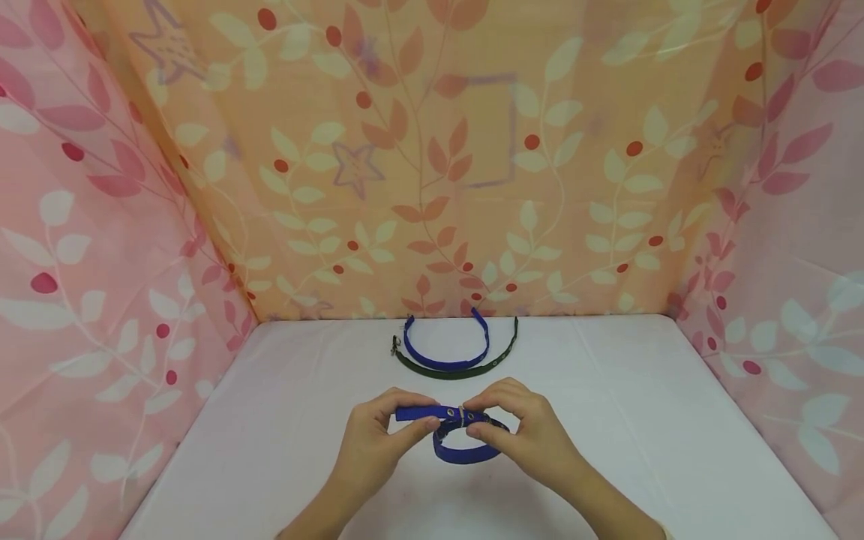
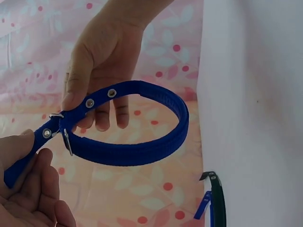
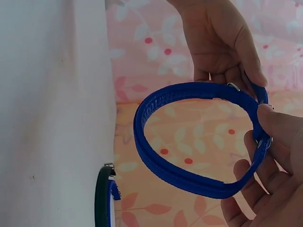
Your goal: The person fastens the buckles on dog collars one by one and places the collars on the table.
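Observation:
A blue collar (image 1: 466, 455) with metal eyelets is closed into a loop through its buckle (image 1: 462, 414), held above the table. My left hand (image 1: 375, 442) pinches the strap's free end between thumb and fingers, left of the buckle. Just right of the buckle, my right hand (image 1: 536, 435) pinches the strap with thumb and fingertips. The left wrist view shows the padded loop (image 2: 128, 155) hanging open, with eyelets along its upper side and a metal ring (image 2: 69, 142) near the buckle. From the right wrist, the same collar (image 3: 175, 177) spans between both hands.
Beyond my hands, a second blue collar (image 1: 445, 366) lies unfastened in a curve on the white table (image 1: 283, 420). A dark green collar (image 1: 432, 373) curves around its near side. Floral cloth walls (image 1: 432, 187) stand at the back and both sides.

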`<action>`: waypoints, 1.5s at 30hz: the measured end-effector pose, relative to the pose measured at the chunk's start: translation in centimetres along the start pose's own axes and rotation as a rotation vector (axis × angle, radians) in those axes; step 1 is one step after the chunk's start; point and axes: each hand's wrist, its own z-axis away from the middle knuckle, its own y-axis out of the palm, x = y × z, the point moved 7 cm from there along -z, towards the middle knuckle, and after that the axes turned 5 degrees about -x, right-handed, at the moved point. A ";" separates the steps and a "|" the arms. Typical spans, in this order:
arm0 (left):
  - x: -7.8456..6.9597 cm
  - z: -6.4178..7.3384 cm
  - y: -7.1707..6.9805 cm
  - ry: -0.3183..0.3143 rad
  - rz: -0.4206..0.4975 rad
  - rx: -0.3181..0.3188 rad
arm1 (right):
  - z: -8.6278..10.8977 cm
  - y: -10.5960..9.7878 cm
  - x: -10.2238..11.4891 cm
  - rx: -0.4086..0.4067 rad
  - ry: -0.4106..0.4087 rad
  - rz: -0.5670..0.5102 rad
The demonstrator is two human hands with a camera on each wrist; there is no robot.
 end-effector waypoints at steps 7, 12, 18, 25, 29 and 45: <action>-0.2 -0.2 -0.3 -0.009 0.024 0.008 | 0.0 -0.1 -0.4 0.006 0.041 -0.009; -0.5 -0.3 -0.4 -0.004 0.046 0.003 | 0.0 0.0 -0.7 0.015 0.086 -0.009; 0.3 -0.4 0.1 -0.075 0.130 -0.005 | 0.1 -0.3 -1.3 -0.009 0.138 -0.030; 0.9 0.0 1.5 -0.065 -0.077 0.056 | 0.3 -0.4 -1.7 -0.051 0.242 -0.141; 0.7 0.4 2.1 0.000 -0.072 0.064 | 0.4 -0.2 -1.6 -0.049 0.259 -0.173; 0.1 0.8 2.5 0.163 0.076 0.076 | 0.4 -0.2 -0.8 -0.060 0.148 -0.072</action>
